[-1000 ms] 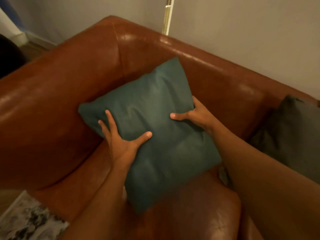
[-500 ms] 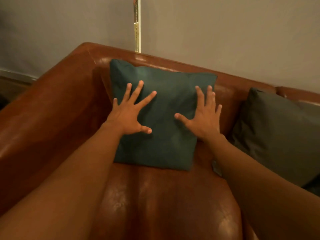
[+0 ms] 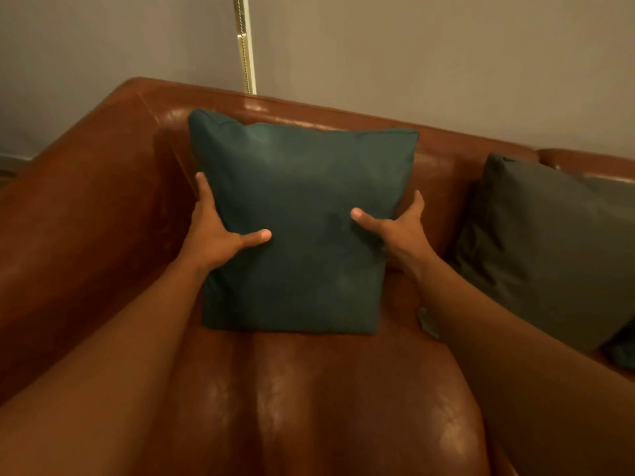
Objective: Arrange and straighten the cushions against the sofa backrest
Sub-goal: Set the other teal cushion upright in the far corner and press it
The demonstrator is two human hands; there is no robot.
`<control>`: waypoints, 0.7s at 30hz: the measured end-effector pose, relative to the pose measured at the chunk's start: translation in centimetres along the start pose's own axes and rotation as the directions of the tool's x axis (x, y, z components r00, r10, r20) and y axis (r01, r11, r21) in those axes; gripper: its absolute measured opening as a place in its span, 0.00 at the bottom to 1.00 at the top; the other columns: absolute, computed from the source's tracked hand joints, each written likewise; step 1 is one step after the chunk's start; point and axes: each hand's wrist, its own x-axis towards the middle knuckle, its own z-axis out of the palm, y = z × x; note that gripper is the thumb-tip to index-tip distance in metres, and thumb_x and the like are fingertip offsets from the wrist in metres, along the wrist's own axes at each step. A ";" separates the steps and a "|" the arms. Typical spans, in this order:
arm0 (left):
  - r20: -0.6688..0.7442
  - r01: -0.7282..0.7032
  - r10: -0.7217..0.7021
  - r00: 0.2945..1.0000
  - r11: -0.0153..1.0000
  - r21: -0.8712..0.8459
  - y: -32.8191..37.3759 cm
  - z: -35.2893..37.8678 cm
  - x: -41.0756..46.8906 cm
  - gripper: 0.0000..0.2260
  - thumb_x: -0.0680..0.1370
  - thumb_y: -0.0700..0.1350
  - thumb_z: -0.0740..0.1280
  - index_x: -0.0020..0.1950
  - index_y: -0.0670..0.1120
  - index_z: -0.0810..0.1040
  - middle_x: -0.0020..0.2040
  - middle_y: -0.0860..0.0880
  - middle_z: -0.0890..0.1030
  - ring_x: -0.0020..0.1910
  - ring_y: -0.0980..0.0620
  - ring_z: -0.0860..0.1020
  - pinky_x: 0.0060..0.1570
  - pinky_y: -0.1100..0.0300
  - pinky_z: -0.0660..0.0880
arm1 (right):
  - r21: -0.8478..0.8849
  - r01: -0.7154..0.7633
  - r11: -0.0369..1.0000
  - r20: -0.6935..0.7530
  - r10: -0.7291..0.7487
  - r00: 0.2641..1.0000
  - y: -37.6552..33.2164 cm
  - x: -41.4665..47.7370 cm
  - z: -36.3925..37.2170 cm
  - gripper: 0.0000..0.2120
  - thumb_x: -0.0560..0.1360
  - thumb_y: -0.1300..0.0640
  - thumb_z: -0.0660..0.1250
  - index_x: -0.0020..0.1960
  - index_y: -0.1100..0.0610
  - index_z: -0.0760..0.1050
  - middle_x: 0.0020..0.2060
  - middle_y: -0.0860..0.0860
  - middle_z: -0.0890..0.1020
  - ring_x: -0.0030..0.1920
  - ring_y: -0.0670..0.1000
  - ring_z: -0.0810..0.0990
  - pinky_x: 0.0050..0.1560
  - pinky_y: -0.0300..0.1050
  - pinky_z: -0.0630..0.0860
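A teal cushion (image 3: 302, 214) stands upright on the brown leather sofa, leaning against the backrest (image 3: 443, 149) near the left corner. My left hand (image 3: 216, 231) grips its left edge, thumb across the front and fingers behind. On the right edge my right hand (image 3: 398, 228) holds it the same way. A dark grey cushion (image 3: 549, 245) leans on the backrest further right, apart from the teal one.
The sofa's left armrest (image 3: 79, 207) rises close beside the teal cushion. A brass lamp pole (image 3: 245, 46) stands behind the backrest against the grey wall. The seat (image 3: 309, 407) lies in front of the cushions. Another dark cushion corner (image 3: 622, 352) shows at the right edge.
A second ago the teal cushion was tilted in both hands; then it stood against the backrest with both palms flat on its front. Now both hands grip its side edges.
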 end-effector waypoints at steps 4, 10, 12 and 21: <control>0.023 0.148 -0.148 0.989 0.943 -0.298 -0.6 0.2 0.8 0.68 0.64 0.47 0.84 0.82 0.51 0.31 0.81 0.53 0.64 0.77 0.54 0.67 0.72 0.56 0.66 | 0.231 -0.050 0.972 0.056 0.038 0.998 0.3 1.7 0.3 0.77 0.51 0.49 0.90 0.86 0.51 0.42 0.72 0.54 0.77 0.66 0.55 0.82 0.68 0.61 0.79; -0.061 0.113 -0.157 0.986 0.884 -0.454 -0.2 0.4 2.1 0.66 0.48 0.45 0.88 0.82 0.53 0.59 0.72 0.54 0.78 0.66 0.55 0.79 0.67 0.51 0.76 | 0.332 -0.012 0.943 0.099 -0.022 0.995 0.2 2.8 1.6 0.57 0.45 0.58 0.90 0.72 0.57 0.74 0.59 0.54 0.87 0.57 0.57 0.88 0.55 0.64 0.85; -0.076 0.031 -0.073 0.994 0.893 -0.448 0.3 0.5 1.7 0.58 0.49 0.41 0.87 0.77 0.55 0.67 0.65 0.57 0.82 0.59 0.62 0.82 0.59 0.57 0.81 | 0.361 0.016 0.932 0.073 -0.045 0.996 0.0 2.2 1.8 0.53 0.47 0.61 0.88 0.71 0.58 0.75 0.58 0.54 0.88 0.56 0.57 0.88 0.55 0.64 0.85; -0.082 -0.033 -0.001 0.997 0.913 -0.407 4.5 -3.3 2.5 0.65 0.60 0.49 0.86 0.85 0.59 0.45 0.80 0.56 0.68 0.71 0.59 0.71 0.72 0.53 0.70 | 0.392 0.166 0.905 -0.099 -0.137 0.986 -4.4 0.5 0.9 0.55 0.55 0.45 0.89 0.77 0.50 0.69 0.68 0.53 0.83 0.65 0.56 0.84 0.66 0.61 0.81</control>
